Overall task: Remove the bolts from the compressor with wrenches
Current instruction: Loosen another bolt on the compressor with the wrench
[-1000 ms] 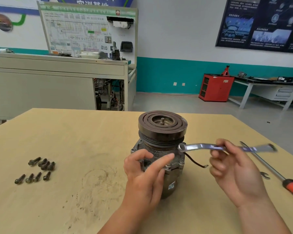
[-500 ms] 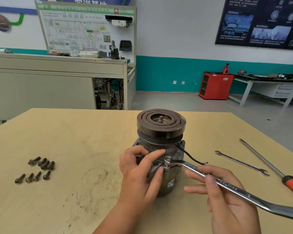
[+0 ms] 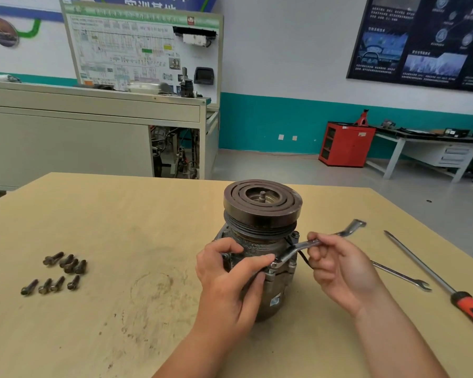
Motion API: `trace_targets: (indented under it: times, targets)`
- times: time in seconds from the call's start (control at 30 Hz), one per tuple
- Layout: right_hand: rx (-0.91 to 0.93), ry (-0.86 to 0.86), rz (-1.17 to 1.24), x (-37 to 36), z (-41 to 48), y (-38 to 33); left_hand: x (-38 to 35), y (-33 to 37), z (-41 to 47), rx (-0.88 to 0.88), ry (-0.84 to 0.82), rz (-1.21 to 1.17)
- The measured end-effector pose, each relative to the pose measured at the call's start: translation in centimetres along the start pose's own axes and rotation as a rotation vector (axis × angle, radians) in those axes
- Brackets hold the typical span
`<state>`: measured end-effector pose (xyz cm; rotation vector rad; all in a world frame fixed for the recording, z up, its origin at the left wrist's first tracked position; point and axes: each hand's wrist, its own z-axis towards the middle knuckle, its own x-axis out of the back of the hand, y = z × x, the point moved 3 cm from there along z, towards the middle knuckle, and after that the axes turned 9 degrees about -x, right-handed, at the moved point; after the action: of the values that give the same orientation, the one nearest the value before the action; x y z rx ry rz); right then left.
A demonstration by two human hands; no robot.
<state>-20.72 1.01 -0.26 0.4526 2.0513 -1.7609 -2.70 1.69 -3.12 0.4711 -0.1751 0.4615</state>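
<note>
- Standing on end, compressor [image 3: 257,248] has its axis vertical.
- From its near side, wrench [image 3: 298,248] slants up to far right.
- Curled left hand [image 3: 227,282] grips compressor; right hand [image 3: 339,266] pinches wrench.

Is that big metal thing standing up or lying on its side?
Standing up. The compressor rests on its bottom end on the table, with its round grooved pulley facing up. The left hand holds its side.

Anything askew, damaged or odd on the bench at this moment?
Nothing serious. The compressor stands upright; loose bolts lie grouped at left. Minor: a grimy ring-shaped smudge on the table, and the compressor's black wire crosses the held wrench.
</note>
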Motion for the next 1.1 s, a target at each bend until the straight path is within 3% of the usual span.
trace_targets:
  times: [0.07,0.17,0.33,0.43,0.7,0.8,1.0,1.1]
  targets:
    - [0.004,0.030,0.143,-0.5,-0.3,0.4,0.1,0.2,0.0,-0.020,0.001,-0.010]
    - [0.205,0.084,0.192,-0.1,-2.8,0.8,0.1,0.5,0.1,-0.059,0.022,0.046]
    - [0.553,0.244,-0.060,-1.6,-6.8,1.3,0.4,0.1,0.1,0.015,0.036,0.045]
    - [0.610,0.265,-0.286,-3.0,-7.7,2.5,0.3,0.0,0.1,0.021,0.013,0.046]
    - [0.573,0.256,-0.625,-4.1,-8.0,3.4,0.1,0.1,0.0,-0.002,-0.027,0.078]
    - [0.568,0.249,-0.453,-3.6,-6.8,1.7,0.1,0.3,0.1,-0.016,-0.019,0.072]
    - [0.053,0.055,-0.114,-0.2,0.7,-1.0,0.0,0.6,0.1,-0.083,0.009,0.076]
    - [0.043,0.070,0.064,-0.2,1.5,-0.8,0.0,0.5,0.2,-0.094,0.017,0.083]
